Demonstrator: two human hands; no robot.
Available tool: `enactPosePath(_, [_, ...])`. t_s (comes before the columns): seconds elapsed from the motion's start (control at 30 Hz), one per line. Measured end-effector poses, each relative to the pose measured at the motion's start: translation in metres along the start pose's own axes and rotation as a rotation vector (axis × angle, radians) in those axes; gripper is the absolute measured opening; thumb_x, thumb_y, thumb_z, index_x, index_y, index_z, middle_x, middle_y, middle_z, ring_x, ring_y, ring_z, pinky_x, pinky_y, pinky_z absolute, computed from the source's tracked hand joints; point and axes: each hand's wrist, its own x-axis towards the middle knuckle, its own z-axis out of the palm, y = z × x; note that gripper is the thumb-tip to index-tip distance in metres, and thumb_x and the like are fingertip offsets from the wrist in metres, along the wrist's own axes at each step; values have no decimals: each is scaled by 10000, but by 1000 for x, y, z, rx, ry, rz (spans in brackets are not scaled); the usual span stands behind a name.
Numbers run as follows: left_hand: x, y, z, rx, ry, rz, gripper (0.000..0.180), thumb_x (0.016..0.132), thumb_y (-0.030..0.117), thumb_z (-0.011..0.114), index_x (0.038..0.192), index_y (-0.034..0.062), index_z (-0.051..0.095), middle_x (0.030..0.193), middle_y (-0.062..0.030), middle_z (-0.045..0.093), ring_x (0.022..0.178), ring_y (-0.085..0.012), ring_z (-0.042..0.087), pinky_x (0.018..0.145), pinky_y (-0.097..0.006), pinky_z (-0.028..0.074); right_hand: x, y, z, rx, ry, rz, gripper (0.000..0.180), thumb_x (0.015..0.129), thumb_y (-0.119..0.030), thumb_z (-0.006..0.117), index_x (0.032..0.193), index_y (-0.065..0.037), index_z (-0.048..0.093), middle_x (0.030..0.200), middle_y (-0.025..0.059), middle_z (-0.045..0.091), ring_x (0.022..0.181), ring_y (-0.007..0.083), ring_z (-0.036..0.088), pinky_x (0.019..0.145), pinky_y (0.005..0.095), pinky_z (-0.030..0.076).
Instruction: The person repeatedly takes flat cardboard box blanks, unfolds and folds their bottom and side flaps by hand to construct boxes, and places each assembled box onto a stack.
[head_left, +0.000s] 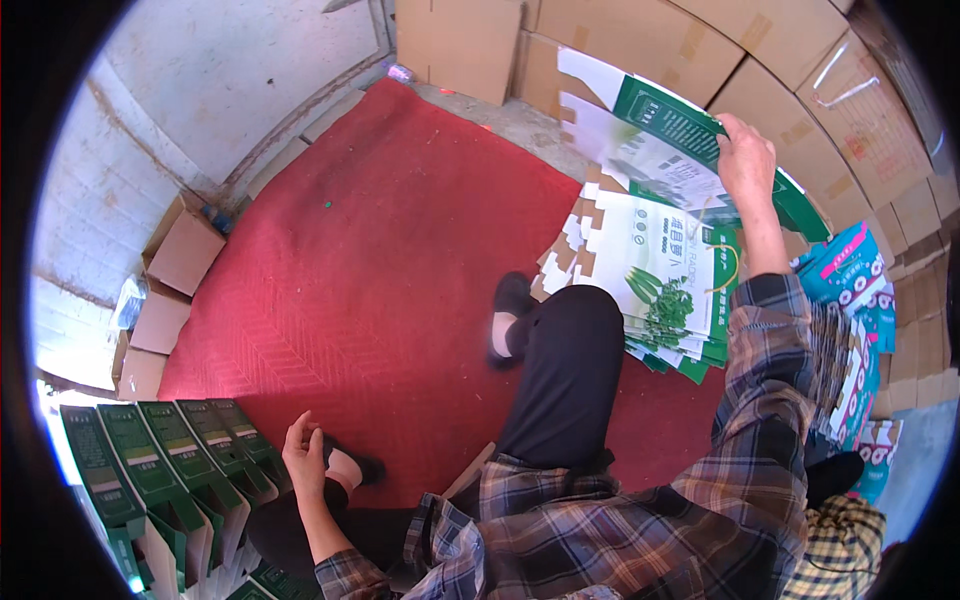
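Up at the right, my right hand [748, 170] grips the edge of a flat, folded green and white carton [672, 130], lifted and tilted above a stack. That stack of flat printed cartons [655, 265], with a vegetable picture and a yellow cord handle, lies fanned out on the floor beside my leg. At the lower left, over my thigh, my left hand [303, 455] holds nothing, its fingers loosely bent and apart. Nearest to it stands a row of dark green boxes [165, 460], set upright side by side.
A red mat [370, 240] covers the floor. Large brown cartons [625, 45] are piled along the back and right. Teal and pink printed packaging [848, 265] is stacked right of my arm. Small brown boxes [165, 315] line the left wall. A checked cloth [840, 545] lies lower right.
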Motion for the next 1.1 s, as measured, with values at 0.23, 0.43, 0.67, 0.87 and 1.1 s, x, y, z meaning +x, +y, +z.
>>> enactPosePath(0.23, [4,10,-12,-283,34,-110,339,892,43,600,1230,17,593,969,-10,632,831,-93,590,686,-224,450,-10,-69,-3,1059,-273,162,239,895,-51,572,1128,-13,609,965,35,657,914,111,578,849,274,444])
enactPosePath(0.43, [22,24,-33,-579,154,-180,537,962,270,550,1437,89,378,1336,-102,514,1130,-184,518,839,-315,446,-30,-133,29,1818,-484,150,302,900,-6,548,1201,-3,576,1097,32,646,980,118,589,908,274,438])
enactPosePath(0.67, [32,1,-68,-1091,213,22,602,918,309,633,1419,115,360,1385,-72,459,1289,-244,423,1024,-449,358,-71,-238,57,2012,-853,112,308,864,28,560,1163,-38,595,1111,-4,627,1041,105,550,957,266,378])
enactPosePath(0.87, [24,5,-54,-1183,214,1,607,874,225,693,1386,86,399,1366,-55,483,1283,-252,429,1087,-469,315,-88,-269,81,1696,-851,202,304,888,9,535,1189,-32,557,1055,49,617,1019,138,559,897,308,430])
enactPosePath(1.1, [20,-9,-43,-1126,253,-55,511,894,204,666,1341,72,457,1296,-59,544,1220,-244,485,1051,-454,351,-106,-305,91,1338,-509,-8,945,802,-502,700,1425,57,262,1259,270,456,1226,384,424,1038,451,338])
